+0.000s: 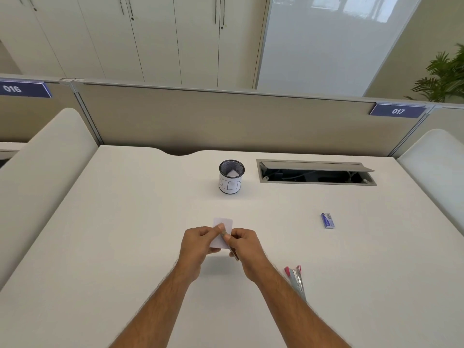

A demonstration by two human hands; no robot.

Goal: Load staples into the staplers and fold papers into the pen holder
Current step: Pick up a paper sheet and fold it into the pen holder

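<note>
Both hands hold a small folded white paper (222,233) above the middle of the white desk (125,222). My left hand (198,243) pinches its left side with the thumb on top. My right hand (244,247) pinches its right edge. A black mesh pen holder (231,178) with a white label stands farther back, a folded paper inside it. To the right lies a small blue staple box (327,220). Pink-tipped staplers (296,280) lie just right of my right forearm, partly hidden by it.
An open cable tray (316,173) is set into the desk at the back right. A beige partition (226,121) runs behind the desk, with low white dividers on both sides. A plant (444,76) stands far right.
</note>
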